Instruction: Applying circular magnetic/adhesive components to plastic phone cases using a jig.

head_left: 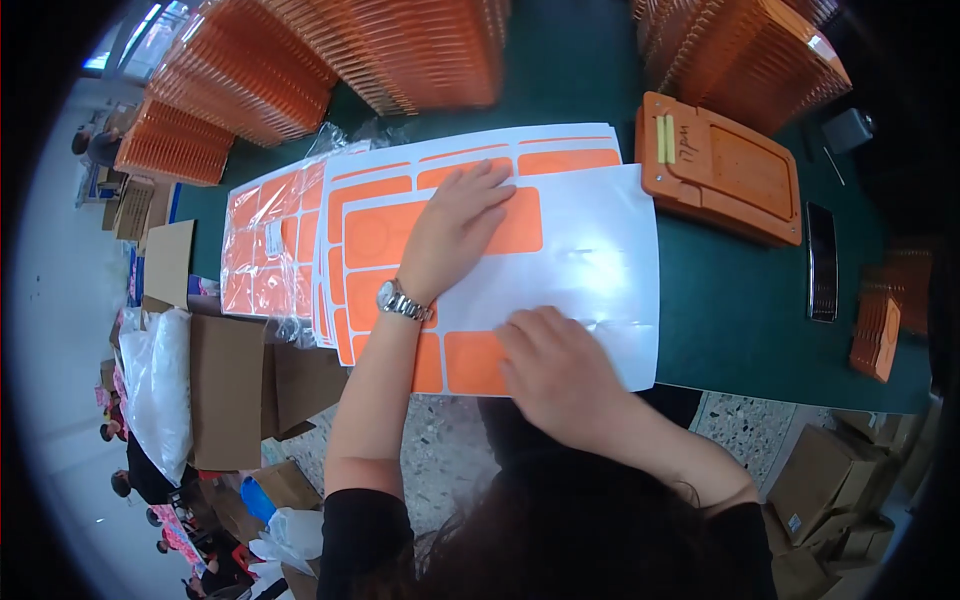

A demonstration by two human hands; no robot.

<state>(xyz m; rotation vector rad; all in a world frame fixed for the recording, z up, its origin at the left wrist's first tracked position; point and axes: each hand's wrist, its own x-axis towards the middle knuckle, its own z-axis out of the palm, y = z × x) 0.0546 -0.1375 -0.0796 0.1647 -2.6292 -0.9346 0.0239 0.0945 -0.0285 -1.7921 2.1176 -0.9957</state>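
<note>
Left hand [455, 235] lies flat, fingers spread, on the orange sticker sheet [400, 235] atop the green worktop [740, 310]. Right hand [555, 375] pinches the sheet's white backing [590, 260]; grip partly hidden. A clear bag [265, 250] holds more sheets, count unclear

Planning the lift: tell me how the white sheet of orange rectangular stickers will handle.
The white sticker sheet looks thin and glossy, so probably floppy, light and slippery. The left hand presses it flat while the right hand works its edge, suggesting it slides.
</note>
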